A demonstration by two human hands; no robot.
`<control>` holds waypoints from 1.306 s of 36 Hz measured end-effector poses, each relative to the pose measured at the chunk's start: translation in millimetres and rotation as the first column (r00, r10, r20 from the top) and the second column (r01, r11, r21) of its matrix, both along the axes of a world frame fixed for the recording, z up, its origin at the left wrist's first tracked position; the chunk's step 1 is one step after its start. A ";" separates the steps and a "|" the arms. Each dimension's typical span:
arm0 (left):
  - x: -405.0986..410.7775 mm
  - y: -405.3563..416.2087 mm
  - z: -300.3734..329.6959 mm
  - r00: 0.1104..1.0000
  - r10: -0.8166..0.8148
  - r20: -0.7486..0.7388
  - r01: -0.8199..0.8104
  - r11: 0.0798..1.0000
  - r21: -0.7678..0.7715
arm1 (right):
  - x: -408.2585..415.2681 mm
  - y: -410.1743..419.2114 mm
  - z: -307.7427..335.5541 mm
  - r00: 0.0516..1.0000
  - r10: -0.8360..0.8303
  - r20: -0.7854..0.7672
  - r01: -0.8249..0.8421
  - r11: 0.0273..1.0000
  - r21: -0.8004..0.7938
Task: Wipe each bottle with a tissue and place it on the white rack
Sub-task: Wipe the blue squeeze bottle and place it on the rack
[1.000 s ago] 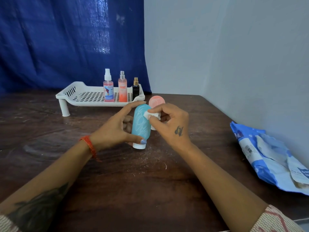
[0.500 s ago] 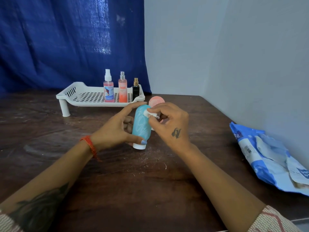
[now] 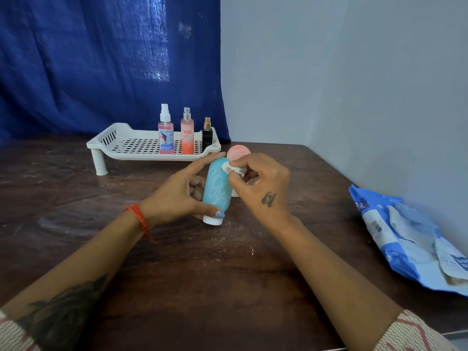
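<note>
I take this for a plain room at home, set up for recording: a blue curtain (image 3: 109, 64) hangs behind a worn dark wooden table (image 3: 202, 287) pushed into a corner of bare grey walls (image 3: 354, 84), with toiletry spray bottles (image 3: 187, 131) near its far edge.

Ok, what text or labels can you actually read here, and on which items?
"EXOADE", or close to it: red letters, orange spray bottle on the rack.
Pink spray bottle: label print too small to read.
Black bottle: unreadable.
Teal bottle: white swirl only, no words legible.
Blue packet: barcode and cut-off white letters, unreadable.
</note>
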State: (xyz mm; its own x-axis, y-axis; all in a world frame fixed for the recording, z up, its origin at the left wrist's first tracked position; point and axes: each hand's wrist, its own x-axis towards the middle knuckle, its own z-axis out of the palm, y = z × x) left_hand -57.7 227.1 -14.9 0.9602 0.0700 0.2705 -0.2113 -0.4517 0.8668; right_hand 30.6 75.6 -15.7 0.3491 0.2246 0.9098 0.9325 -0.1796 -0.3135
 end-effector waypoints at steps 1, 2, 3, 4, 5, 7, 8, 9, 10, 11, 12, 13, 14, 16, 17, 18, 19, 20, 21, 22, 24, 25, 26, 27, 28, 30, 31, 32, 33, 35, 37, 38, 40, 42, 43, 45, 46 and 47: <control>0.2 0.4 -0.3 1.000 -0.004 -0.002 0.004 1.000 0.009 | 0.0 0.8 0.4 1.000 -0.012 -0.008 0.012 1.000 0.016; 0.5 0.8 -0.8 1.000 -0.008 -0.004 0.008 1.000 0.020 | -0.6 2.2 0.9 1.000 -0.020 -0.011 0.020 0.999 0.030; 0.9 1.1 -1.2 1.000 -0.011 -0.006 0.011 1.000 0.026 | -1.8 4.0 1.8 1.000 -0.024 -0.007 0.024 0.999 0.041; 1.5 1.6 -2.0 1.000 -0.011 -0.006 0.011 1.000 0.027 | -3.2 6.0 2.4 1.000 -0.024 0.003 0.024 0.999 0.044; 2.4 2.7 -3.1 1.000 -0.011 -0.006 0.011 1.000 0.025 | -4.5 7.9 2.9 1.000 -0.022 0.016 0.022 0.999 0.040; 3.8 4.6 -4.8 1.000 -0.009 -0.009 0.009 1.000 0.019 | -6.0 10.3 2.4 0.999 -0.017 0.050 0.016 1.000 0.009; 4.1 5.2 -5.2 1.000 -0.009 -0.010 0.009 1.000 0.014 | -6.1 10.5 1.8 0.997 -0.013 0.073 0.014 1.000 -0.011; 4.2 5.6 -5.4 1.000 -0.009 -0.010 0.009 1.000 0.011 | -5.4 10.0 1.4 0.995 -0.002 0.099 0.005 1.000 -0.029; 4.3 5.8 -5.2 1.000 -0.009 -0.011 0.009 1.000 0.012 | -4.4 8.4 0.9 0.993 0.016 0.119 -0.011 0.999 -0.042; 4.4 5.6 -4.9 1.000 -0.009 -0.011 0.009 1.000 0.013 | -3.7 6.2 0.8 0.991 0.040 0.126 -0.033 0.998 -0.052; 4.1 5.1 -4.6 1.000 -0.008 -0.011 0.008 1.000 0.014 | -3.0 3.5 0.7 0.990 0.061 0.124 -0.054 0.997 -0.061; 3.8 4.4 -4.3 1.000 -0.008 -0.012 0.008 1.000 0.015 | -2.5 1.2 1.0 0.991 0.074 0.114 -0.067 0.995 -0.068; 3.4 3.8 -4.2 1.000 -0.008 -0.012 0.009 1.000 0.018 | -2.0 -1.0 1.2 0.992 0.078 0.098 -0.071 0.995 -0.071; 3.2 3.7 -4.3 1.000 -0.006 -0.009 0.006 1.000 0.022 | -0.2 -3.0 1.2 0.997 0.050 0.063 -0.046 0.997 -0.059; 3.4 4.0 -4.6 1.000 -0.003 -0.008 0.003 1.000 0.024 | 0.8 -2.8 1.0 0.998 0.031 0.050 -0.029 0.999 -0.042; 3.5 4.1 -4.7 1.000 0.000 -0.007 0.001 1.000 0.024 | 1.5 -2.2 0.8 0.999 0.016 0.038 -0.015 1.000 -0.023; 3.7 4.1 -4.9 1.000 0.001 -0.007 -0.001 1.000 0.023 | 1.8 -0.9 0.8 1.000 0.006 0.029 -0.005 1.000 -0.007; 4.0 4.1 -5.0 1.000 0.000 -0.004 0.000 1.000 0.023 | 1.7 0.9 0.9 1.000 -0.004 0.028 0.004 1.000 0.001; 4.3 4.1 -5.3 1.000 -0.002 -0.002 0.002 1.000 0.024 | 0.5 2.9 1.3 0.999 -0.012 0.036 0.012 1.000 0.001; 4.2 4.0 -5.4 1.000 -0.004 0.001 0.004 1.000 0.027 | -1.0 4.9 1.4 0.998 -0.014 0.053 0.015 1.000 -0.004; 4.5 4.9 -6.2 1.000 -0.002 0.003 0.002 1.000 0.028 | -4.9 7.8 1.5 0.994 -0.002 0.111 0.005 1.000 -0.027; 4.4 5.3 -6.5 1.000 -0.003 0.004 0.002 1.000 0.022 | -6.7 8.3 1.2 0.989 0.011 0.146 -0.004 0.999 -0.048; 4.4 5.8 -6.9 1.000 -0.003 0.008 0.003 1.000 0.020 | -6.9 7.9 0.9 0.984 0.028 0.178 -0.016 0.997 -0.072; 4.2 5.6 -7.0 1.000 -0.003 0.014 0.003 1.000 0.022 | -6.9 6.7 0.6 0.978 0.047 0.205 -0.027 0.995 -0.099; 4.0 5.2 -6.7 1.000 0.001 0.021 -0.002 1.000 0.027 | -6.2 5.5 -0.2 0.972 0.061 0.228 -0.033 0.992 -0.124; 3.4 3.8 -5.2 1.000 0.013 0.027 -0.014 0.999 0.033 | -5.4 3.8 -1.4 0.959 0.071 0.276 -0.026 0.986 -0.166; 3.1 3.0 -4.7 0.999 0.017 0.027 -0.018 0.999 0.037 | -5.1 3.5 -1.3 0.952 0.070 0.298 -0.017 0.984 -0.177; 2.7 2.1 -4.0 0.999 0.020 0.028 -0.021 0.999 0.042 | -4.9 3.6 -0.8 0.948 0.064 0.313 -0.008 0.984 -0.177; 2.3 1.7 -3.8 0.999 0.026 0.027 -0.027 0.998 0.050 | -4.9 4.2 0.0 0.948 0.050 0.315 0.003 0.986 -0.166; 1.7 1.6 -3.3 0.999 0.035 0.021 -0.036 0.998 0.057 | -4.1 5.6 2.7 0.961 0.014 0.275 0.018 0.993 -0.115; 1.6 2.6 -3.1 0.999 0.032 0.008 -0.032 0.998 0.060 | -2.8 6.6 4.6 0.979 -0.024 0.200 0.037 0.997 -0.061; 1.4 2.6 -2.6 1.000 0.031 0.004 -0.031 0.997 0.065 | -2.6 6.3 5.0 0.986 -0.041 0.160 0.049 0.998 -0.048; 0.8 1.9 -1.2 0.999 0.034 0.003 -0.034 0.996 0.079 | -2.2 4.4 5.1 0.995 -0.059 0.085 0.062 0.998 -0.033; 0.5 0.6 0.5 0.999 0.041 0.002 -0.041 0.995 0.087 | -2.2 2.1 4.4 0.997 -0.070 0.040 0.071 0.997 -0.026; 0.3 0.4 0.8 0.999 0.042 0.004 -0.042 0.995 0.090 | -2.4 1.5 4.0 0.997 -0.072 0.032 0.073 0.997 -0.029; 0.3 1.1 -0.3 0.999 0.040 0.015 -0.041 0.995 0.088 | -3.8 2.3 3.6 0.996 -0.074 0.058 0.077 0.996 -0.051; 0.2 1.9 -0.9 0.999 0.035 0.019 -0.036 0.996 0.077 | -5.0 3.5 3.7 0.993 -0.073 0.089 0.079 0.995 -0.067; 0.5 2.8 -1.9 0.999 0.029 0.023 -0.030 0.997 0.065 | -6.4 5.0 3.7 0.990 -0.061 0.125 0.072 0.994 -0.083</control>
